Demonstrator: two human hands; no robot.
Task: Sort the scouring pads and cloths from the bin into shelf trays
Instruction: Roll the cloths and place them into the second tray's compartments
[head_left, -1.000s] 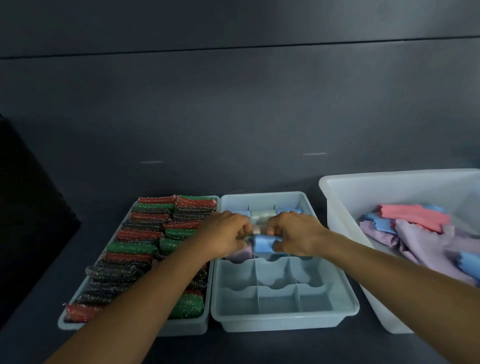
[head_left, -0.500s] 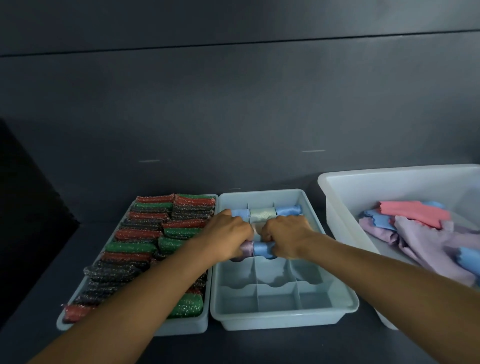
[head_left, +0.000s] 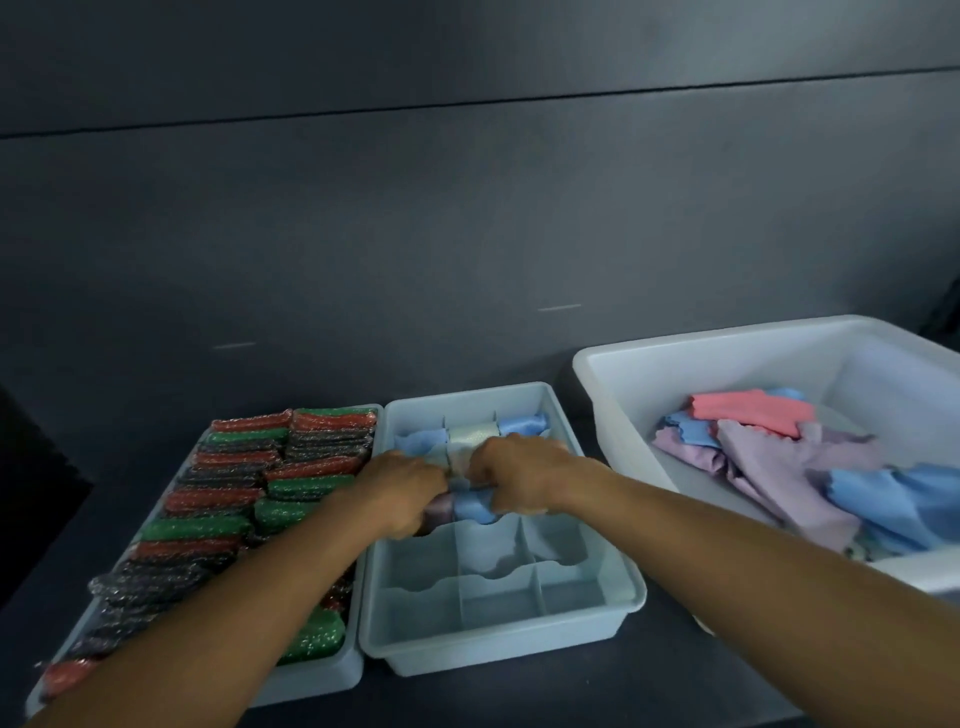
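Now both hands are working over the divided tray, pressing a rolled blue cloth into a middle-row compartment. The right hand has its fingers curled closed over the roll's right end, while the left hand is closed at its left end, against a lilac roll in the neighbouring cell; how firmly either grips is hidden by the knuckles. To do this well, I would keep the roll tight and level, seat it between the dividers so that it does not straddle a wall, and push down evenly from both ends so it cannot spring open. Fabric this slick will likely unroll if one end is let go first. Three rolls already fill the back row, and the two front rows look bare. Loose cloths remain in the white bin on the right, so much sorting seems left. Packed scouring pads fill the left tray, touching the divided one.
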